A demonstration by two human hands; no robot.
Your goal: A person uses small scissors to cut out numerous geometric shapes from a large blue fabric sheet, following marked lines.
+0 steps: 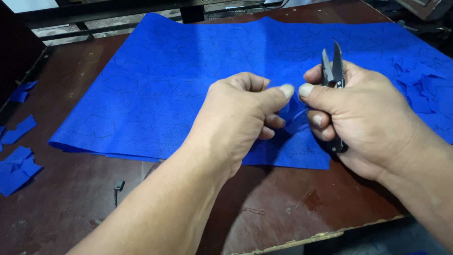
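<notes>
Two bare arms were seen nearest, reaching out over a dark brown counter (264, 212). A small bit of the blue cloth (188, 85) was pinched by the left hand (236, 118), with the thumb and first finger pressed together on it. Black snips (334, 75) were held in the right hand (363, 113), blades pointed up and a little apart; the grip was closed around the handle, and the thumb was set close to the left thumb. The big cloth was spread flat across the middle of the counter, under both hands.

Some cutting seemed to be done already. Blue scraps (16, 165) were left on the counter at the left, and more scraps (420, 89) were piled on the cloth at the right. Many thin dark marks were seen all over the cloth, so much work could be judged as still left. A small black tag (119, 185) was lying near the front edge.

No box, bin or bowl was seen, so nothing was kept inside anything.
</notes>
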